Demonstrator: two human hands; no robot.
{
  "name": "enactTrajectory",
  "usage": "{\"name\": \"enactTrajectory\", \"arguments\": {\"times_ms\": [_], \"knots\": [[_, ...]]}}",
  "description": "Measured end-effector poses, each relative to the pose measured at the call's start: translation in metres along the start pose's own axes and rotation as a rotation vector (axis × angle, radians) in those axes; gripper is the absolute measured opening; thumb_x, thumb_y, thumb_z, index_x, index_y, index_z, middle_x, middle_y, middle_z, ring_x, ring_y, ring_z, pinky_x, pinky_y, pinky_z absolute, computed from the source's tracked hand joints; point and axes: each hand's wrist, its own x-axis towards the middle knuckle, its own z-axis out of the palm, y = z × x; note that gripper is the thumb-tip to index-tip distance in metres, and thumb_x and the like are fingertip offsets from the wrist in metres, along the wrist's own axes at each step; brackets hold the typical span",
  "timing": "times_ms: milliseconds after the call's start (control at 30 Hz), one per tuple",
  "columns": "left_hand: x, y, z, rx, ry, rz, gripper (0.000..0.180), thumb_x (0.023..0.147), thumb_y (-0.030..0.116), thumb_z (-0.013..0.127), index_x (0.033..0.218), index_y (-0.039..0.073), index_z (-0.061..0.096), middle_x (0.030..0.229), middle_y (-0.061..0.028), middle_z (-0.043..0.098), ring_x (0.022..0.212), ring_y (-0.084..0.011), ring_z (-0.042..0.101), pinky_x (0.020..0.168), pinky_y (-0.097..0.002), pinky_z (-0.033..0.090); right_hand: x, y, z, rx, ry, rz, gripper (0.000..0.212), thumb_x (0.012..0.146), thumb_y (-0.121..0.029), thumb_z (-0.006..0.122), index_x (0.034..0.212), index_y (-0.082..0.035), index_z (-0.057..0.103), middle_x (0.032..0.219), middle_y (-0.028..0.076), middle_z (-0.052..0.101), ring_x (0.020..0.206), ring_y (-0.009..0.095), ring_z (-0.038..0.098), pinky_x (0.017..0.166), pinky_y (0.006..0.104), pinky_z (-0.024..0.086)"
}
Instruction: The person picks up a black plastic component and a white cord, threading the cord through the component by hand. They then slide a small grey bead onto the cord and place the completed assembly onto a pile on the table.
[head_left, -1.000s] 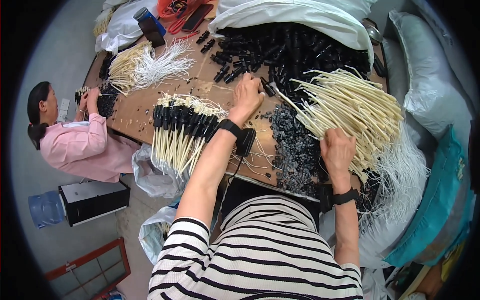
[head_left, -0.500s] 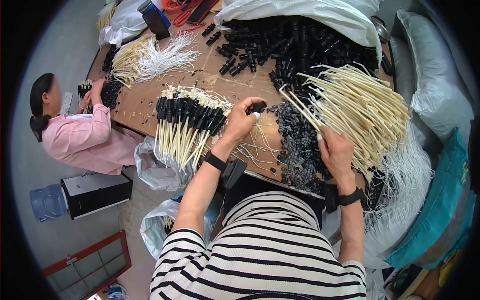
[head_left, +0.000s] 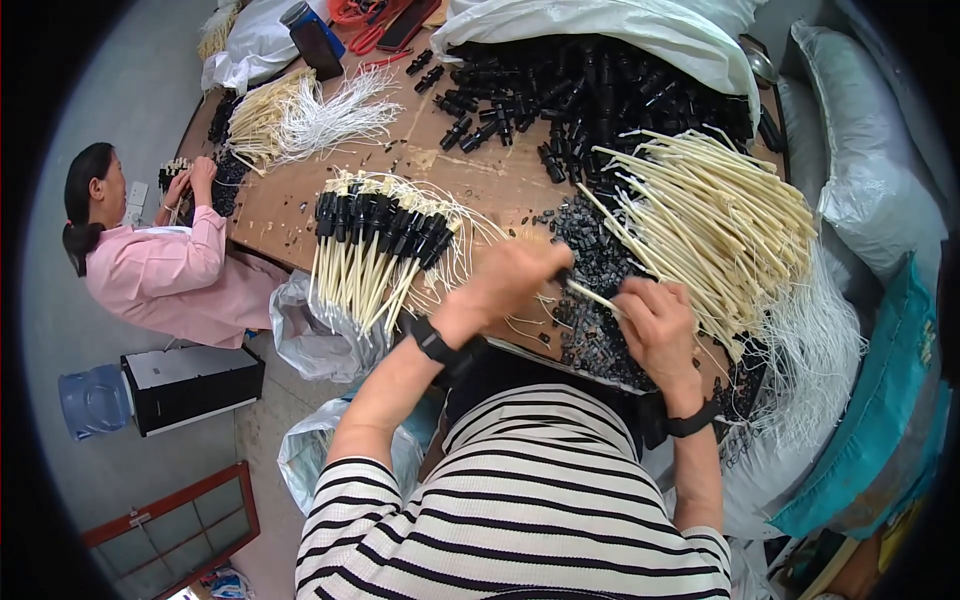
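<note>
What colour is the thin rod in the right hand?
The thin rod is pale cream; the head view shows it best.

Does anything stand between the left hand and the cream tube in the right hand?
Nothing visible does: the cream tube held in the right hand points toward the black piece in the left hand; blur hides whether they touch.

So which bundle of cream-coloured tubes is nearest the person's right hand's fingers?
The large bundle just beyond the right hand's fingers, on the view's right side. The black-fitted bundle and the upper-left bundle both lie further left.
</note>
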Motion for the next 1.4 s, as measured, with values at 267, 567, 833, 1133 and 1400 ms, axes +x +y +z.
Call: {"name": "enactTrajectory", "arguments": {"times_ms": [267,567,833,1133,1400], "knots": [[-0.018,0.002,0.002,0.016,0.34,-0.125,0.026,0.076,0.014,0.072,0.1,0.008,0.064,0.077,-0.0118,0.061,0.061,-0.0282,0.06,0.057,-0.0346,0.048,-0.002,0.013,0.005,1.464,0.261,0.496,0.019,0.08,-0.012,0.072,0.07,-0.006,0.056,0.101,0.013,0.068,0.064,0.011,0.055,0.053,0.0248,0.041],[-0.003,0.026,0.007,-0.76,-0.027,-0.734,0.018,0.083,0.005,0.065,0.1,0.001,0.066,0.078,0.0018,0.065,0.061,-0.0047,0.057,0.052,-0.021,0.047,-0.001,-0.02,0.045,0.398,-0.069,0.316,0.016,0.079,-0.016,0.072,0.093,-0.01,0.066,0.077,0.008,0.065,0.06,0.026,0.063,0.052,0.0358,0.048],[-0.007,0.027,0.005,-0.108,0.005,-0.348,0.028,0.074,-0.003,0.056,0.1,0.004,0.064,0.087,-0.0177,0.061,0.089,-0.0377,0.059,0.076,-0.044,0.046,-0.002,-0.017,0.044,0.195,0.06,0.373,0.012,0.079,-0.009,0.067,0.091,-0.008,0.068,0.06,0.01,0.061,0.051,0.025,0.062,0.049,0.0326,0.047],[-0.007,0.033,0.011,-0.064,-0.106,-0.268,0.038,0.073,-0.006,0.05,0.108,0.004,0.061,0.093,-0.0167,0.063,0.093,-0.0365,0.06,0.077,-0.0432,0.048,-0.005,-0.013,0.049,0.235,0.013,0.358,0.01,0.08,-0.009,0.066,0.09,-0.008,0.066,0.062,0.011,0.062,0.052,0.027,0.062,0.049,0.035,0.047],[0.001,0.036,-0.002,-0.291,-0.357,-0.29,0.042,0.071,-0.005,0.054,0.113,0.002,0.055,0.1,-0.0176,0.063,0.099,-0.034,0.061,0.082,-0.0393,0.049,-0.001,-0.019,0.041,0.457,-0.142,0.309,0.018,0.083,-0.005,0.062,0.101,-0.005,0.062,0.074,0.017,0.064,0.062,0.03,0.064,0.054,0.0356,0.049]]}}
